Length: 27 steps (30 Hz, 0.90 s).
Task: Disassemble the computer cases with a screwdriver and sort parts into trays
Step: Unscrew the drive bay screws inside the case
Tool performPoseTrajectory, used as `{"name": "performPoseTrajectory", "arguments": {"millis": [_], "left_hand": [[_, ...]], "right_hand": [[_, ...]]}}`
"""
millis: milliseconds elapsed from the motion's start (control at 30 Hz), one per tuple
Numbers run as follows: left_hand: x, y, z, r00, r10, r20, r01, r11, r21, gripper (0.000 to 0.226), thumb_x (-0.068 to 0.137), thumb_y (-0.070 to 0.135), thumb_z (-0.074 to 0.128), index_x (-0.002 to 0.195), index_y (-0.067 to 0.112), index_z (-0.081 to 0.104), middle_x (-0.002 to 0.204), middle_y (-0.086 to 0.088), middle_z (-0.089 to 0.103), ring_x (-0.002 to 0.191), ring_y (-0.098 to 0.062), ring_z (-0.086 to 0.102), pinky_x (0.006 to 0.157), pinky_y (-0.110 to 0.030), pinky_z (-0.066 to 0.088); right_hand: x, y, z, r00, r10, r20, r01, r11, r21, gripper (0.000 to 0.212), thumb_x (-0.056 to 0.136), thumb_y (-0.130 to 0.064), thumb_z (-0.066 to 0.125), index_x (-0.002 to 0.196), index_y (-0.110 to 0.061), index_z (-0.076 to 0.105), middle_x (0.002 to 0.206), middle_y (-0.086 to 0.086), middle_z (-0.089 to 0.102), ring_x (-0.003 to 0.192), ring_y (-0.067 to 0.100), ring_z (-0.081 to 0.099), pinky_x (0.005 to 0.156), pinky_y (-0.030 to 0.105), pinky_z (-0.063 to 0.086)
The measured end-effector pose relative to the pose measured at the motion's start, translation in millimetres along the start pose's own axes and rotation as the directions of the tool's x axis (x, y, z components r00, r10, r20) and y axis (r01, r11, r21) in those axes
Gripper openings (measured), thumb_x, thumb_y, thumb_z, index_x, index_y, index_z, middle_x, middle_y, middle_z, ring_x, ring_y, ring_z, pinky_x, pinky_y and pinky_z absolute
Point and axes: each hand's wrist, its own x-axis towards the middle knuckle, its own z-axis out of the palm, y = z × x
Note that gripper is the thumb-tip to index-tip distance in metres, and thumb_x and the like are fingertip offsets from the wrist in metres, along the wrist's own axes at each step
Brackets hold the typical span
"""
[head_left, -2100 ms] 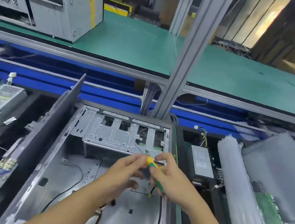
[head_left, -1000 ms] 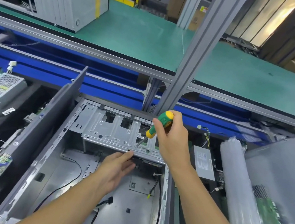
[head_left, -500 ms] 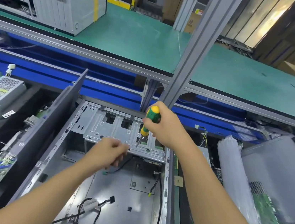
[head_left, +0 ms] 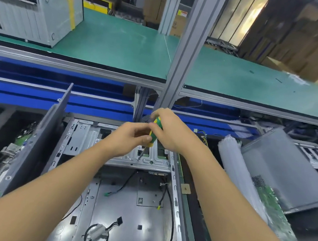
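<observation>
Gripped the screwdriver (head_left: 154, 134) in the right hand (head_left: 171, 130), fingers curled round its smooth green-and-yellow handle; pinched the handle's lower end with the left hand (head_left: 126, 138). Rested the thin steel tip on the slotted metal bracket (head_left: 83, 141) at the open grey computer case's (head_left: 119, 205) far end.

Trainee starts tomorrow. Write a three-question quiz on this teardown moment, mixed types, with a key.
1. True or false: the screwdriver has its tip pointing upward, away from the drive cage.
2. Of the left hand and right hand, which touch the screwdriver's handle? A) left only B) right only C) both
3. Fill in: the grey computer case at upper left stands on the ____ shelf.
Key: 1 false, the tip points down onto the cage; 2 C; 3 green.
</observation>
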Motion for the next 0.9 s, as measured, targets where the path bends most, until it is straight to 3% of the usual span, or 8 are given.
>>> {"name": "performPoseTrajectory", "arguments": {"millis": [133, 233, 333, 433, 533, 600, 733, 900], "left_hand": [[4, 1, 3, 1.000, 0.026, -0.014, -0.025, 0.997, 0.078, 0.021, 0.097, 0.003, 0.059, 0.099, 0.022, 0.069, 0.081, 0.011, 0.072, 0.080, 0.002, 0.067, 0.072, -0.009, 0.049], [3, -8, 5, 0.993, 0.060, -0.101, -0.042, 0.983, 0.179, 0.019, 0.098, 0.004, 0.058, 0.099, 0.021, 0.066, 0.091, 0.005, 0.073, 0.084, 0.001, 0.067, 0.072, -0.010, 0.049], [3, -14, 13, 0.985, 0.122, -0.126, -0.089, 0.966, 0.242, 0.017, 0.098, 0.005, 0.056, 0.099, 0.021, 0.063, 0.093, 0.003, 0.071, 0.085, -0.003, 0.066, 0.074, -0.017, 0.050], [1, -18, 26, 0.973, 0.178, -0.144, -0.134, 0.953, 0.270, 0.018, 0.097, 0.006, 0.056, 0.097, 0.024, 0.060, 0.090, 0.004, 0.065, 0.084, -0.009, 0.061, 0.072, -0.018, 0.046], [-2, -18, 16, 0.975, 0.142, -0.170, -0.115, 0.980, 0.161, 0.019, 0.093, 0.009, 0.064, 0.096, 0.027, 0.061, 0.090, 0.002, 0.067, 0.086, -0.017, 0.065, 0.079, -0.031, 0.054], [-1, -15, -1, 0.996, 0.071, -0.060, -0.062, 0.988, 0.143, 0.019, 0.093, 0.014, 0.068, 0.093, 0.033, 0.065, 0.092, 0.003, 0.071, 0.089, -0.016, 0.068, 0.086, -0.038, 0.055], [0, -8, -12, 0.991, 0.017, 0.134, -0.033, 0.992, 0.120, 0.034, 0.094, 0.008, 0.066, 0.098, 0.042, 0.069, 0.100, 0.010, 0.074, 0.100, -0.008, 0.068, 0.093, -0.027, 0.053], [-7, -20, -1, 0.996, 0.031, -0.084, -0.020, 0.991, 0.133, 0.029, 0.087, 0.005, 0.073, 0.096, 0.032, 0.068, 0.089, 0.012, 0.074, 0.088, -0.001, 0.069, 0.080, -0.014, 0.050]], "right_hand": [[-6, -5, -2, 1.000, 0.005, 0.022, -0.005, 1.000, -0.003, 0.016, 0.104, -0.031, 0.048, 0.117, -0.021, 0.051, 0.129, 0.002, 0.045, 0.092, 0.021, 0.059, 0.081, 0.040, 0.052], [-2, -15, -1, 0.998, 0.055, 0.019, -0.054, 0.998, -0.022, 0.022, 0.104, -0.036, 0.046, 0.108, -0.015, 0.048, 0.123, 0.008, 0.050, 0.096, 0.024, 0.057, 0.073, 0.037, 0.042], [3, -24, 1, 0.979, 0.193, -0.064, -0.203, 0.934, -0.294, 0.052, 0.100, -0.064, 0.035, 0.099, -0.014, 0.049, 0.100, 0.011, 0.052, 0.087, 0.030, 0.054, 0.068, 0.038, 0.041], [6, -27, 3, 0.957, 0.266, -0.114, -0.289, 0.864, -0.412, 0.045, 0.103, -0.052, 0.042, 0.113, -0.012, 0.059, 0.102, 0.013, 0.057, 0.090, 0.032, 0.057, 0.069, 0.038, 0.045], [8, -31, 4, 0.989, 0.142, -0.047, -0.149, 0.930, -0.335, 0.032, 0.103, -0.035, 0.048, 0.115, -0.006, 0.058, 0.107, 0.015, 0.063, 0.089, 0.034, 0.058, 0.068, 0.037, 0.040], [7, -34, -1, 0.997, 0.047, 0.068, -0.020, 0.934, -0.357, 0.024, 0.102, -0.028, 0.049, 0.114, -0.008, 0.055, 0.104, 0.012, 0.063, 0.089, 0.030, 0.057, 0.068, 0.037, 0.041], [1, -29, -12, 0.984, 0.011, 0.178, 0.043, 0.955, -0.295, 0.014, 0.103, -0.026, 0.049, 0.111, -0.014, 0.052, 0.103, 0.003, 0.056, 0.091, 0.023, 0.053, 0.070, 0.033, 0.037], [0, -34, -15, 0.965, -0.029, 0.262, 0.104, 0.955, -0.277, 0.007, 0.103, -0.029, 0.051, 0.106, -0.022, 0.050, 0.107, 0.000, 0.045, 0.092, 0.021, 0.053, 0.081, 0.038, 0.043]]}}
